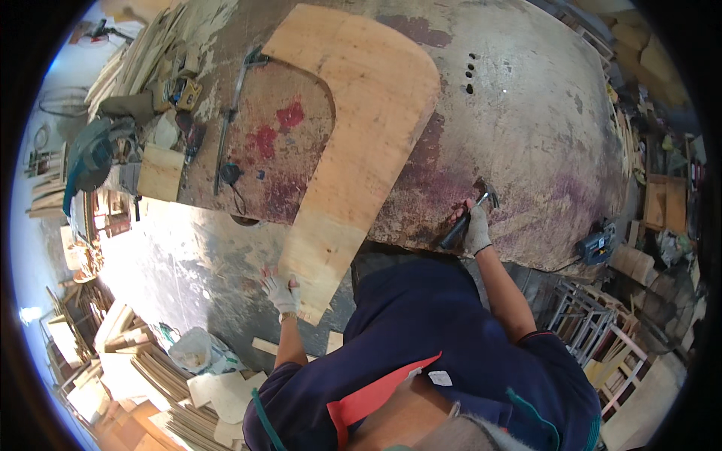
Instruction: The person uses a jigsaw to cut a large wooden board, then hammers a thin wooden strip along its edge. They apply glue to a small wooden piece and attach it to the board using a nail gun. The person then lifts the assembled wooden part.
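Observation:
A large bent plywood piece (pixel 368 105) lies on the worn bench, and its narrow end sticks out past the near edge toward me. At the left side of that end is my left hand (pixel 280 292) in a pale glove, its fingers stretched and apart, touching the wood's edge. My right hand (pixel 475 231), also gloved, is closed round a claw hammer (pixel 451 239) over the bench's near edge. The hammer's metal head points away from me and its dark grip toward me.
The bench (pixel 526 135) carries a long bar clamp (pixel 235 113), a tape measure (pixel 230 174), a drill (pixel 192 135) and a jigsaw (pixel 596 244). A circular saw (pixel 92 161) stands left. Wood offcuts (pixel 162 376) and a plastic bag (pixel 197 352) lie on the floor.

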`<state>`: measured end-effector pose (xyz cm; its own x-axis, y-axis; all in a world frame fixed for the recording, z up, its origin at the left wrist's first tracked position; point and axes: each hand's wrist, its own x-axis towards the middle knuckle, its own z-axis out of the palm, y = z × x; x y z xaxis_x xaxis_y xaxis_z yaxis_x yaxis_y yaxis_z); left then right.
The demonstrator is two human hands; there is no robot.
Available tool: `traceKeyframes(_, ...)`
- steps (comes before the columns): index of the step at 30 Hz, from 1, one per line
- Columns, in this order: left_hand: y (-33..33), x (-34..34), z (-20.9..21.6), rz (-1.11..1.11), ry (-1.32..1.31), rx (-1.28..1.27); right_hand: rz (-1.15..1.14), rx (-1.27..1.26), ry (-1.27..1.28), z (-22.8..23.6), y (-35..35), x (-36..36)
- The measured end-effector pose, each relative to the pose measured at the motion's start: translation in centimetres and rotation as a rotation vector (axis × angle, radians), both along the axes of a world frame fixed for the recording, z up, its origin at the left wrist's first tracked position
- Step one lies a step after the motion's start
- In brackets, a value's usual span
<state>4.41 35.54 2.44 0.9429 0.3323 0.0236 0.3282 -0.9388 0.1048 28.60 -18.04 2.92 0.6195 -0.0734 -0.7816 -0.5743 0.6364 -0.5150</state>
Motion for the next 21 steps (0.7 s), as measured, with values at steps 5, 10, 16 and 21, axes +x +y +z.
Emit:
traceKeyframes(5, -1.0, 4.2, 2.4, 0.213, 0.025, 0.034, -0.023, 0.048, -0.089, -0.7, -0.1, -0.4)
traceKeyframes(10, 0.6, 14.0, 2.3, 0.412, 0.260, -0.569, -0.028, 0.005, -0.051, -0.2, 0.3, 0.0)
traceKeyframes(16, 3.3, 17.9, -1.5, 0.429, 0.539, -0.662, -0.075, 0.025, -0.036, 0.3, 0.7, 0.5)
traceKeyframes(21, 0.8, 18.2, 6.4, 0.199, 0.485, -0.465, -0.103, 0.071, -0.065, -1.1, 0.4, 0.5)
